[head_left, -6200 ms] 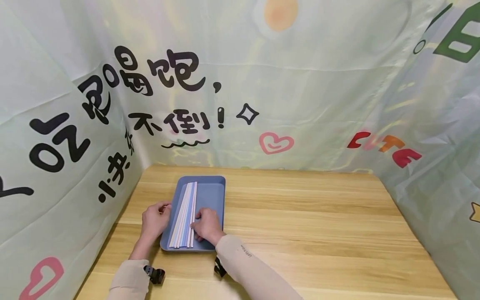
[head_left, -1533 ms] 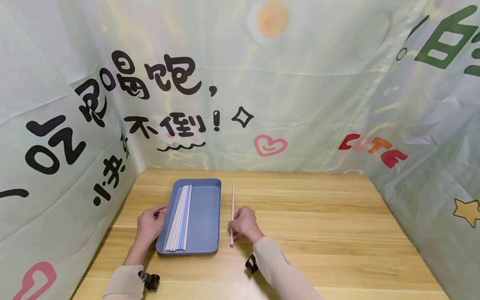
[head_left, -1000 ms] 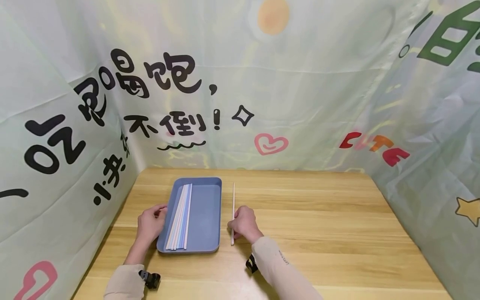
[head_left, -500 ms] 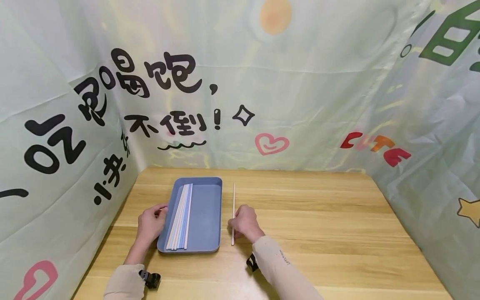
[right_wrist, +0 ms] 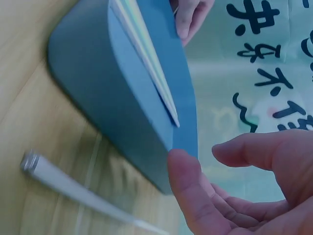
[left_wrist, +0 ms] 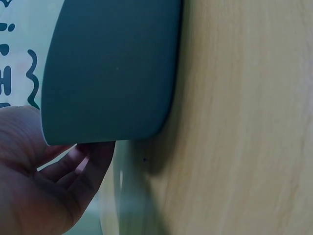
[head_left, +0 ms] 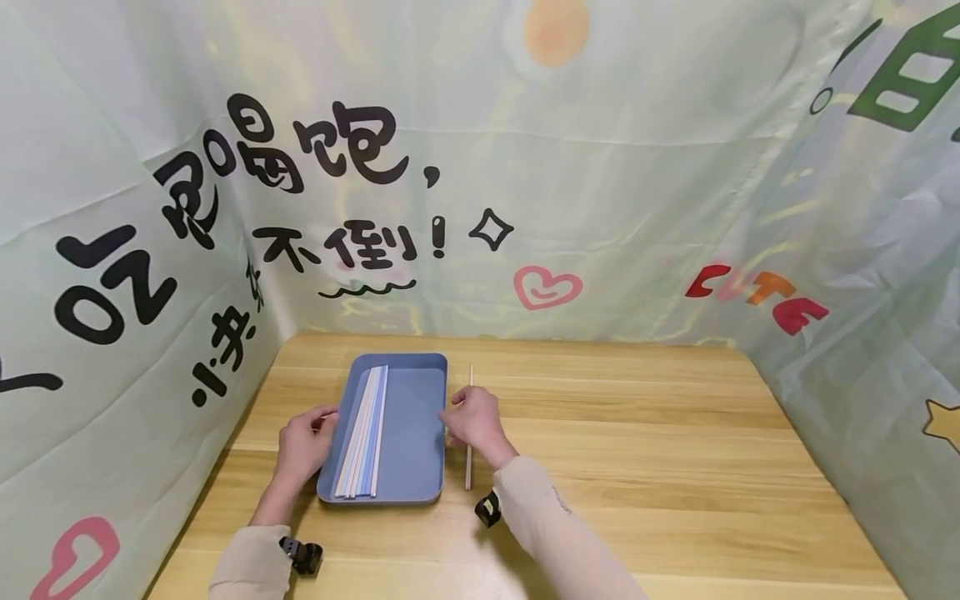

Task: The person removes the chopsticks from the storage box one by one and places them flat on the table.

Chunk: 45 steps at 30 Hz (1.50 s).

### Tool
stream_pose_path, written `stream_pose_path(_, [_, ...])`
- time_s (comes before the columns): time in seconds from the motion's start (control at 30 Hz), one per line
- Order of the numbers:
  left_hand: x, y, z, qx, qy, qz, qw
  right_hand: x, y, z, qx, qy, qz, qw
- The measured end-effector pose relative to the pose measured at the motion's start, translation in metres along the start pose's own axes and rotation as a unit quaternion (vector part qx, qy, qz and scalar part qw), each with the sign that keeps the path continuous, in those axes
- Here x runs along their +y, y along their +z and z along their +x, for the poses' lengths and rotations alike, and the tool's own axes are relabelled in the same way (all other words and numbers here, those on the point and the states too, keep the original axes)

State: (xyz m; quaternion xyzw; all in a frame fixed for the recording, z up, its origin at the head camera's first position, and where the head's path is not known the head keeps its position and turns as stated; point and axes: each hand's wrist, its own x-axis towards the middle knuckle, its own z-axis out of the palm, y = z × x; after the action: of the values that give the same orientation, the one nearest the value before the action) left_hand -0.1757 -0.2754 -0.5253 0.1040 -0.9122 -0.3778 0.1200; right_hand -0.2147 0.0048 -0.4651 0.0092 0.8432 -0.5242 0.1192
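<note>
A blue-grey tray (head_left: 412, 433) lies on the left half of the table, with several pale striped chopsticks (head_left: 365, 433) along its left side. My left hand (head_left: 303, 442) holds the tray's left rim; in the left wrist view the fingers meet the tray wall (left_wrist: 112, 73) and part of the thumb is hidden behind it. One chopstick (head_left: 468, 471) lies on the table just right of the tray. Over it is my right hand (head_left: 478, 421), holding nothing. In the right wrist view its thumb and forefinger stand apart near the tray's edge, away from the lone chopstick (right_wrist: 73, 191).
The wooden table (head_left: 637, 450) extends to the right of the lone chopstick. Printed cloth (head_left: 622, 208) hangs behind it and on both sides. A small black camera (head_left: 302, 556) sits on the left wrist, another (head_left: 488, 508) on the right.
Earlier my right hand was among the chopsticks in the tray, then held one chopstick on the table at right. Now it has released that chopstick and shifted left and forward. My left hand stays.
</note>
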Motion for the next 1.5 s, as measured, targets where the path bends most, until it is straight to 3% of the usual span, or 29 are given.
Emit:
stream_pose_path(0.33, [-0.002,-0.002,0.000,-0.008,-0.001,0.001,1.0000,-0.011,0.022,0.002,-0.038,-0.021,0.045,0.998])
stream_pose_path(0.57, [0.000,0.003,0.004,0.027,0.026,-0.009,0.9992,-0.013,0.036,0.003,-0.055,-0.035,0.052,0.997])
stream_pose_path(0.9, [-0.004,0.006,0.007,0.042,0.046,-0.006,0.9980,-0.014,0.061,0.004,-0.076,-0.050,0.003,0.996])
stream_pose_path(1.17, [-0.004,0.007,0.007,0.032,0.038,-0.014,0.9987,-0.014,0.076,-0.002,-0.099,-0.013,0.012,0.995])
stream_pose_path(1.5, [-0.002,0.005,0.005,0.037,0.037,-0.013,0.9985,-0.009,0.091,-0.004,-0.097,0.001,0.014,0.995])
